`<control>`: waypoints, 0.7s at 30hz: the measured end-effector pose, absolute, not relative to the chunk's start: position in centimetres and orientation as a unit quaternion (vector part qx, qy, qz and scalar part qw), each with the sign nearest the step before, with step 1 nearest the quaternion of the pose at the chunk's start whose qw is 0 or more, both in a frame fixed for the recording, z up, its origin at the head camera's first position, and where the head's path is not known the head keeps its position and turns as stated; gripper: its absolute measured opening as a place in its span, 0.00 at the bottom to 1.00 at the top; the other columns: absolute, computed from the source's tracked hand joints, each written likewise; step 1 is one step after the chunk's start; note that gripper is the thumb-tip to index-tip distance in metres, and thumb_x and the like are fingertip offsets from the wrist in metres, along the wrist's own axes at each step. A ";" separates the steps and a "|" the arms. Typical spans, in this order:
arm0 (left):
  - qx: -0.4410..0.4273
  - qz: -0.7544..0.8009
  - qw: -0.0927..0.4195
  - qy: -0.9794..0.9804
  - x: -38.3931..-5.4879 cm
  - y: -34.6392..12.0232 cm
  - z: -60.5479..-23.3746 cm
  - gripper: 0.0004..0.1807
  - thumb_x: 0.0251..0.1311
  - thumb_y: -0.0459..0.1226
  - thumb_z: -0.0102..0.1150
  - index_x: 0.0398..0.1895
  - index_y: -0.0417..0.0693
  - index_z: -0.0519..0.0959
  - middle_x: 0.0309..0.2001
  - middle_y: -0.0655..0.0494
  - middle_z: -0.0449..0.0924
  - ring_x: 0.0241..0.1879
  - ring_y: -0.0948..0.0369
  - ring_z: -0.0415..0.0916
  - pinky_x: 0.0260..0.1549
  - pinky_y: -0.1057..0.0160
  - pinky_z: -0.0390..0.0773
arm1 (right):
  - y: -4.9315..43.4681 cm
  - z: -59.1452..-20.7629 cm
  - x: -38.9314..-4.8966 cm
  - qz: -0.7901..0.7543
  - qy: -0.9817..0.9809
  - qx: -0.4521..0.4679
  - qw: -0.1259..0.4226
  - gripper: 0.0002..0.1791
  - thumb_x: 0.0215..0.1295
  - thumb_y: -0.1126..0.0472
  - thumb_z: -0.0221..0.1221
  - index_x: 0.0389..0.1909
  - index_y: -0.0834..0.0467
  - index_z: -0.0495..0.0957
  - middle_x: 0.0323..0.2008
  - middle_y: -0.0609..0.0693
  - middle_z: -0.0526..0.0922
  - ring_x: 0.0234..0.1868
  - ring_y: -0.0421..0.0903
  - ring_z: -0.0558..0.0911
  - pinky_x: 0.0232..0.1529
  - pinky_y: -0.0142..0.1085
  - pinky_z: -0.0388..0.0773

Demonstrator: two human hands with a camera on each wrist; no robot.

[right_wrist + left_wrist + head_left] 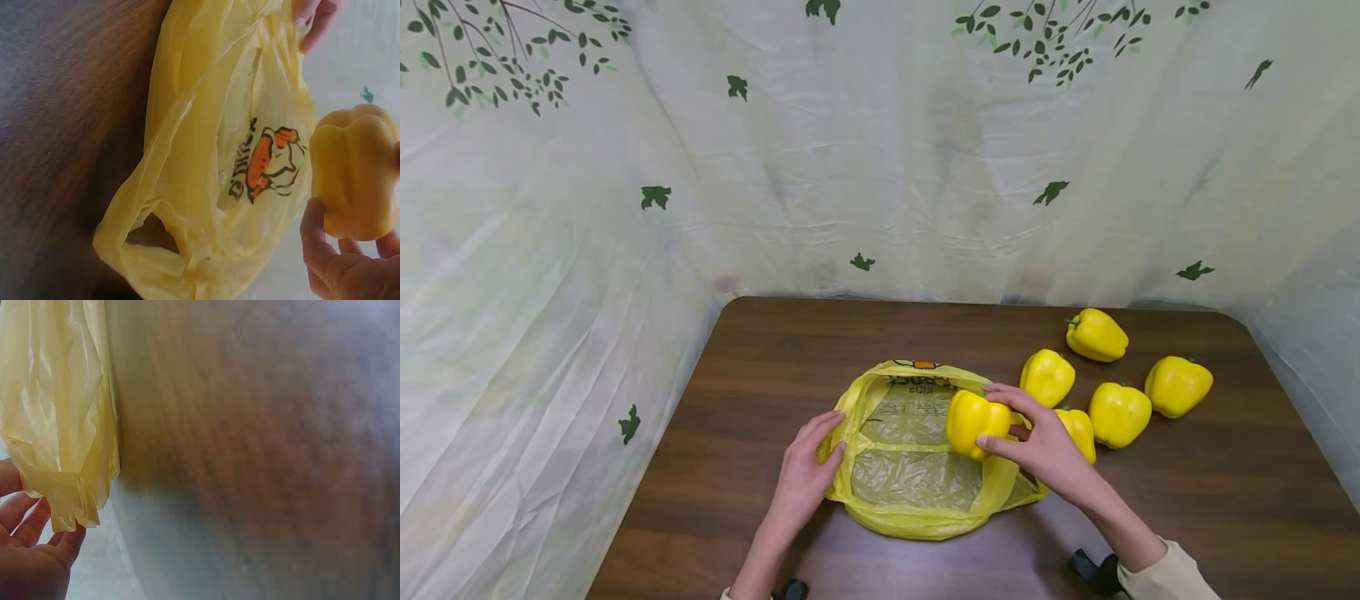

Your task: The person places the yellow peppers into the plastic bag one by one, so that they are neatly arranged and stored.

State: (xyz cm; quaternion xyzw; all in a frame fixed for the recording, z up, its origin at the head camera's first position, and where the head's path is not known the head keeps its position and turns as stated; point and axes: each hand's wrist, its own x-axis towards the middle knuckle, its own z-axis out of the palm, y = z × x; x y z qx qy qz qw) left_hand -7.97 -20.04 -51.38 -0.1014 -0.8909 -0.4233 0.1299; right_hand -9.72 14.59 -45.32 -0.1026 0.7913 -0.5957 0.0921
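Observation:
A yellow bell pepper [972,423] is gripped by my right hand [1047,440] between thumb and fingers, above the right part of the bag's mouth. In the right wrist view this bell pepper [353,172] is held up beside the bag. The yellow plastic bag [917,523] lies on the table with its mouth spread wide, see-through inside and printed at its far side. My left hand [805,471] holds the bag's left rim, its thumb and fingers at the edge. The left wrist view shows the fingers [69,544] around a gathered end of the bag [59,412].
Several more yellow bell peppers stand right of the bag, one [1077,433] partly hidden behind my right hand and another [1047,377] near the bag's far right rim. The farthest pepper [1097,335] lies near the back edge of the brown wooden table [760,358]. A leaf-patterned curtain [880,167] hangs behind.

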 end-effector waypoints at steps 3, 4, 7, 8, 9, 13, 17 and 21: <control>-0.101 -0.424 0.130 -0.891 -7.9 -20.0 -51.3 0.23 0.54 0.25 0.67 0.56 0.40 0.80 0.56 0.51 0.78 0.59 0.51 0.73 0.57 0.48 0.72 | 14.1 -45.4 -10.1 -0.593 0.792 -0.111 0.092 0.30 0.54 0.52 0.73 0.57 0.54 0.75 0.66 0.51 0.68 0.60 0.50 0.75 0.51 0.38 0.79; -0.101 -0.423 0.130 -0.891 -7.9 -20.0 -51.3 0.23 0.54 0.25 0.67 0.56 0.40 0.80 0.56 0.51 0.78 0.59 0.51 0.73 0.57 0.48 0.72 | 13.9 -45.5 -10.2 -0.592 0.793 -0.114 0.092 0.29 0.54 0.52 0.73 0.57 0.53 0.76 0.66 0.51 0.69 0.60 0.50 0.75 0.51 0.38 0.80; -0.100 -0.422 0.131 -0.892 -7.9 -20.0 -51.2 0.23 0.54 0.25 0.67 0.56 0.40 0.80 0.56 0.51 0.78 0.59 0.51 0.73 0.58 0.49 0.72 | 13.5 -45.6 -10.5 -0.594 0.790 -0.122 0.093 0.28 0.54 0.53 0.73 0.56 0.53 0.76 0.65 0.53 0.69 0.60 0.50 0.75 0.51 0.38 0.80; -0.100 -0.421 0.131 -0.892 -7.9 -20.0 -51.2 0.23 0.54 0.25 0.67 0.56 0.40 0.80 0.56 0.51 0.78 0.59 0.51 0.73 0.58 0.49 0.72 | 13.4 -45.7 -10.6 -0.594 0.789 -0.126 0.093 0.28 0.54 0.53 0.73 0.56 0.53 0.76 0.65 0.53 0.69 0.60 0.50 0.75 0.51 0.38 0.80; -0.099 -0.420 0.131 -0.892 -8.0 -20.0 -51.2 0.23 0.54 0.25 0.67 0.56 0.40 0.80 0.56 0.51 0.78 0.59 0.52 0.73 0.58 0.49 0.72 | 13.2 -45.7 -10.7 -0.594 0.789 -0.126 0.093 0.28 0.54 0.52 0.73 0.56 0.52 0.77 0.65 0.53 0.70 0.60 0.50 0.75 0.50 0.37 0.80; -0.097 -0.420 0.130 -0.893 -8.0 -20.0 -51.1 0.23 0.54 0.25 0.67 0.56 0.40 0.80 0.56 0.51 0.78 0.59 0.52 0.73 0.58 0.49 0.72 | 12.8 -45.8 -10.9 -0.593 0.786 -0.139 0.099 0.28 0.54 0.53 0.73 0.56 0.54 0.77 0.66 0.55 0.69 0.59 0.50 0.76 0.50 0.38 0.80; -0.093 -0.424 0.125 -0.892 -7.9 -20.0 -51.0 0.23 0.55 0.25 0.67 0.56 0.41 0.80 0.57 0.51 0.78 0.59 0.52 0.73 0.58 0.49 0.72 | 12.2 -45.9 -11.2 -0.599 0.780 -0.145 0.109 0.27 0.55 0.55 0.72 0.56 0.55 0.77 0.66 0.54 0.69 0.58 0.50 0.77 0.50 0.39 0.80; -0.092 -0.425 0.124 -0.892 -7.9 -19.9 -51.0 0.23 0.54 0.25 0.67 0.56 0.41 0.80 0.57 0.52 0.78 0.59 0.52 0.73 0.58 0.49 0.72 | 11.6 -46.1 -11.4 -0.605 0.775 -0.146 0.112 0.27 0.54 0.57 0.73 0.56 0.57 0.78 0.66 0.52 0.69 0.59 0.51 0.76 0.52 0.41 0.80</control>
